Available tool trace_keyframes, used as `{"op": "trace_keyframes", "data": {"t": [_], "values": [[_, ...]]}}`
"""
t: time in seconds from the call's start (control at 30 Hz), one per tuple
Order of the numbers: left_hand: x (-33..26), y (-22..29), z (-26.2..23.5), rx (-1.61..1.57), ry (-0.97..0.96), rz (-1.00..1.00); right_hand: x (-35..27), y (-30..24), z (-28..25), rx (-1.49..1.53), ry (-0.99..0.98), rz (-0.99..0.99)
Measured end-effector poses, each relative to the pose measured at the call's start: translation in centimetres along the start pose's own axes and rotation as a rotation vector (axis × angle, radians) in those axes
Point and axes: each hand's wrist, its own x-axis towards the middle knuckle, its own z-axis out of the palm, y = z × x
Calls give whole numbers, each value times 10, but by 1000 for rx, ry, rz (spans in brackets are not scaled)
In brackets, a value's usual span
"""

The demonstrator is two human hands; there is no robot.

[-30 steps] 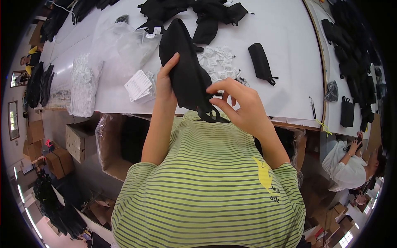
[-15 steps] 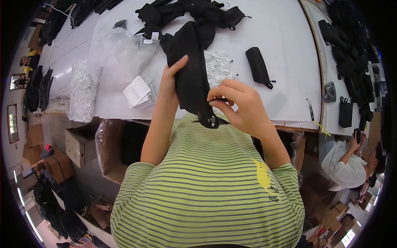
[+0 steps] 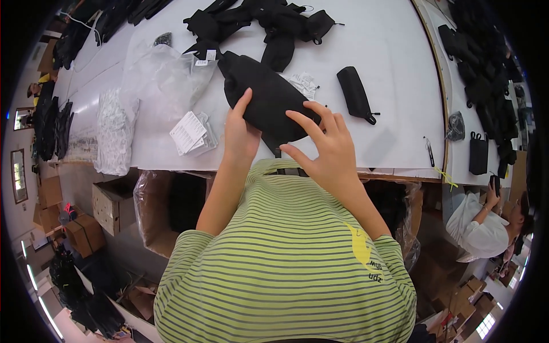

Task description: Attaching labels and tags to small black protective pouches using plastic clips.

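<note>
A black fabric pouch (image 3: 260, 83) is held slantwise above the table's near edge, its broad plain face turned up. My left hand (image 3: 243, 128) grips its left side, thumb on top and the other fingers hidden underneath. Against the pouch's lower right end rest fingertips of my right hand (image 3: 326, 140), whose fingers are spread and whose thumb stands apart. Behind the pouch, small white labels (image 3: 303, 83) show in part. To the right lies another slim black pouch (image 3: 354, 91) with a loop at its end.
Black pouches (image 3: 274, 28) are heaped at the far side of the white table (image 3: 394, 63). Left of my hands lie a clear plastic bag (image 3: 183, 74), a stack of printed white tags (image 3: 191, 134) and a bundle of white labels (image 3: 114, 134). Another person (image 3: 480, 226) works at the right.
The pouch has turned from upright to slanting, with its flat face up. My right hand has let go of the small piece it pinched at the pouch's edge and spread its fingers.
</note>
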Motion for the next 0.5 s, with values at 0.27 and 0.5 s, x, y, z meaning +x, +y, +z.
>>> {"op": "trace_keyframes", "data": {"t": [0.27, 0.5], "values": [[-20, -11, -4, 55, -43, -231, 1, 30, 20, -132, 94, 41], [-8, -10, -7, 595, -2, 537, 1, 59, 20, 457, -124, 348]]}}
